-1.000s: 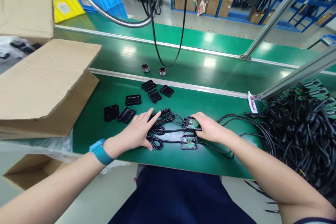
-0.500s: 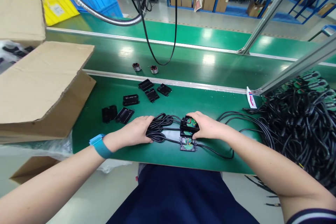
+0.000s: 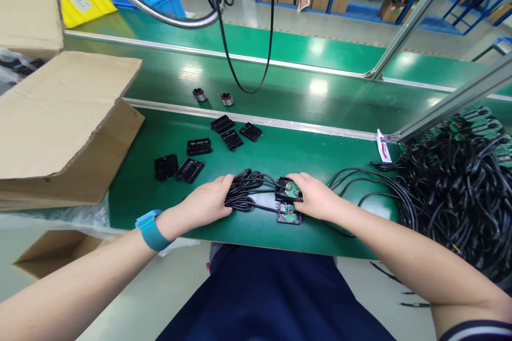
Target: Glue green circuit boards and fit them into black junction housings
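My left hand (image 3: 210, 200), with a teal band at the wrist, is closed on the left end of a bundle of coiled black cables (image 3: 245, 187). The cables run right to black plastic housings holding green circuit boards. My right hand (image 3: 316, 195) grips the upper housing (image 3: 283, 189) from its right side, thumb and fingers partly hiding it. Just below and touching the group lies another housing with a board (image 3: 289, 214), close to my right fingertips. Cables also lead from under my right hand toward the right; how they join is hidden.
Several empty black housings (image 3: 191, 170) lie to the left, beside an open cardboard box (image 3: 72, 117). Two metal cylinders (image 3: 226, 99) sit on the green belt (image 3: 340, 98) behind. A large cable heap (image 3: 452, 197) and a white tube (image 3: 383, 146) are on the right. A black cable loop (image 3: 250, 90) hangs overhead.
The upper housing in my right hand has come down and lies flatter. The two metal cylinders have shifted left along the belt. My left hand keeps its hold on the cables.
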`<state>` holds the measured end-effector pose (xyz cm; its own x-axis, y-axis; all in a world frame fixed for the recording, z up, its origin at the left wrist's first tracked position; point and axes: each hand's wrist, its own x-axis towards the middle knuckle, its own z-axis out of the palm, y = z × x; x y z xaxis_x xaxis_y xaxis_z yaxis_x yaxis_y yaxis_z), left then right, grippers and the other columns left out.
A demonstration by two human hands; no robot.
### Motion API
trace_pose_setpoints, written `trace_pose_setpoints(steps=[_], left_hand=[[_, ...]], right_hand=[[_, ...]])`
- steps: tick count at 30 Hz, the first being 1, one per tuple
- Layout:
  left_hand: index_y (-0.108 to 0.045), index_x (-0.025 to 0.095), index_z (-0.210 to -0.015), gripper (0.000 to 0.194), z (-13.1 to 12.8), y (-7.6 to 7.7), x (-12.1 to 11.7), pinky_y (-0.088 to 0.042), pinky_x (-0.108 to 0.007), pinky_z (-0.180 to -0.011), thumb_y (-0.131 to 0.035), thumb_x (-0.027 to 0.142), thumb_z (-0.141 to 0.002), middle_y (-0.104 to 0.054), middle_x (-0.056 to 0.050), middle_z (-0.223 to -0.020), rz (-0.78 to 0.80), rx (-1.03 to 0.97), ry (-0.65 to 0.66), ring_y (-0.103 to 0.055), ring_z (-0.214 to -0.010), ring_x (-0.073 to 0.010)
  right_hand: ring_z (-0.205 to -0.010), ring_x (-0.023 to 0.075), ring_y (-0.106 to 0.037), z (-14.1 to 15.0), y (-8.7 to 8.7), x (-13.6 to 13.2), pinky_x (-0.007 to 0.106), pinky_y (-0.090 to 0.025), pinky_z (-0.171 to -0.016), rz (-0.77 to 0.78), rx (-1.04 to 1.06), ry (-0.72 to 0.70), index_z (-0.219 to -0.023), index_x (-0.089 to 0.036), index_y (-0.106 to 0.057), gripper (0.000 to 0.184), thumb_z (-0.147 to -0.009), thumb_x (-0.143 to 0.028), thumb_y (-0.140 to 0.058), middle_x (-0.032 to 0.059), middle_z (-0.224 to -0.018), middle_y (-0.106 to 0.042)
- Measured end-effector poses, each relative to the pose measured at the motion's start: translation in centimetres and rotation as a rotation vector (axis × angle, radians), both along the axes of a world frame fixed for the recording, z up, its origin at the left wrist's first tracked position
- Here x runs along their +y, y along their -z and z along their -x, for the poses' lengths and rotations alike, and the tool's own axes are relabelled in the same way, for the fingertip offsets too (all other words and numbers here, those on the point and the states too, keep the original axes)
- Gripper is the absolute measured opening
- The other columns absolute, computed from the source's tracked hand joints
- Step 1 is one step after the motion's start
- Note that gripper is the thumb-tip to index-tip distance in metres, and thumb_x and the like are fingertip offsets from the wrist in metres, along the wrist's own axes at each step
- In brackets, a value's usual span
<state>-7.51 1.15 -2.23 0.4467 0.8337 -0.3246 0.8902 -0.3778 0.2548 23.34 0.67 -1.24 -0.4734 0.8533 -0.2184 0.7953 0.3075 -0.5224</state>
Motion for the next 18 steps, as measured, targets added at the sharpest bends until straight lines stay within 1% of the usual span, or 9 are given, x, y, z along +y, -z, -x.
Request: trace_pose_setpoints(steps=[4, 7, 10, 14, 15, 18], left_hand=[[-0.035, 0.016, -0.140, 0.068, 0.0, 0.2, -0.2, -0.053, -0.037, -0.080, -0.057, 0.024, -0.075, -0.059, -0.016, -0.124, -0.027, 0.031, 0.002, -0.064, -0.102, -0.0299], [-0.032, 0.015, -0.143, 0.072, 0.1, 0.4, -0.4, -0.053, -0.037, -0.083, -0.056, 0.024, -0.076, -0.059, -0.016, -0.124, -0.052, 0.069, 0.020, -0.064, -0.104, -0.0304], [-0.035, 0.014, -0.142, 0.069, 0.0, 0.5, -0.6, -0.053, -0.038, -0.082, -0.055, 0.025, -0.077, -0.059, -0.016, -0.121, -0.055, 0.112, 0.032, -0.065, -0.100, -0.0306], [-0.036, 0.016, -0.142, 0.068, -0.1, 0.2, -0.5, -0.053, -0.038, -0.083, -0.056, 0.024, -0.077, -0.059, -0.015, -0.120, -0.027, 0.106, 0.046, -0.065, -0.100, -0.0299], [-0.036, 0.017, -0.142, 0.068, -0.1, 0.1, -0.4, -0.053, -0.037, -0.083, -0.056, 0.023, -0.077, -0.060, -0.014, -0.120, -0.018, 0.092, 0.052, -0.065, -0.101, -0.0294], [-0.037, 0.020, -0.142, 0.070, 0.0, -0.3, -0.4, -0.052, -0.036, -0.083, -0.056, 0.021, -0.075, -0.060, -0.013, -0.118, 0.002, 0.067, 0.056, -0.064, -0.102, -0.0283]], right_hand=[[-0.112, 0.0272, -0.059, -0.2, -1.0, -0.2, 0.038, -0.047, -0.094, -0.042, 0.051, -0.012, -0.135, -0.020, -0.051, 0.063, -0.075, -0.017, -0.069, 0.0113, -0.120, -0.061], [-0.112, 0.0273, -0.060, -0.2, -1.2, -1.7, 0.040, -0.048, -0.096, -0.018, 0.061, 0.012, -0.136, -0.021, -0.050, 0.065, -0.075, -0.016, -0.070, 0.0109, -0.122, -0.060], [-0.114, 0.0285, -0.060, -0.2, -0.5, -3.8, 0.043, -0.049, -0.099, 0.011, 0.032, 0.024, -0.141, -0.020, -0.045, 0.069, -0.076, -0.014, -0.069, 0.0128, -0.128, -0.056], [-0.122, 0.0338, -0.053, -0.2, 1.0, -5.7, 0.050, -0.046, -0.104, -0.042, -0.007, -0.005, -0.146, -0.022, -0.040, 0.086, -0.071, -0.017, -0.081, 0.0143, -0.131, -0.053], [-0.123, 0.0335, -0.053, -0.3, 1.4, -5.9, 0.050, -0.047, -0.104, -0.047, 0.003, -0.012, -0.147, -0.023, -0.038, 0.088, -0.071, -0.015, -0.081, 0.0146, -0.131, -0.053], [-0.123, 0.0303, -0.055, -0.5, 2.6, -6.2, 0.045, -0.048, -0.104, -0.034, 0.059, -0.044, -0.150, -0.022, -0.032, 0.086, -0.075, -0.006, -0.070, 0.0158, -0.135, -0.051]])
